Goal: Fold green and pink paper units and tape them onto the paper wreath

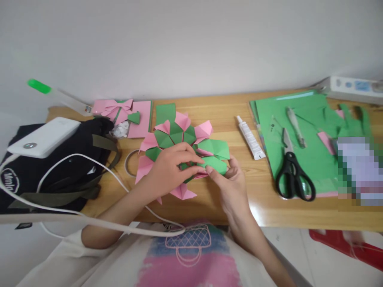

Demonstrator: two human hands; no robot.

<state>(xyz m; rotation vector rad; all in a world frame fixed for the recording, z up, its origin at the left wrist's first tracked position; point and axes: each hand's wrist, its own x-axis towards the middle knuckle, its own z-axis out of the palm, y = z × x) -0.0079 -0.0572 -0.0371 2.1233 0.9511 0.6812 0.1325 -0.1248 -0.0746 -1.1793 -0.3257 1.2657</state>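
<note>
A ring of folded green and pink paper, a paper wreath [176, 133], lies on the wooden table in front of me. My left hand [176, 165] rests over its middle, thumb and fingers pinching the inner edge of a green folded paper piece [217, 164]. From the right, my right hand [231, 177] grips the same piece, thumb on top and fingers curled behind its outer edge. Another green flap [220, 147] stands just above it. The palms and wreath hide part of the folds between my fingers.
A glue tube [250, 137] and black-handled scissors [295, 175] lie to the right, the scissors on green paper sheets [311, 159]. A tape roll [128, 164] sits left of the wreath. A white cable [119, 225] crosses near my left arm from a power bank [44, 137] on a black bag [68, 171].
</note>
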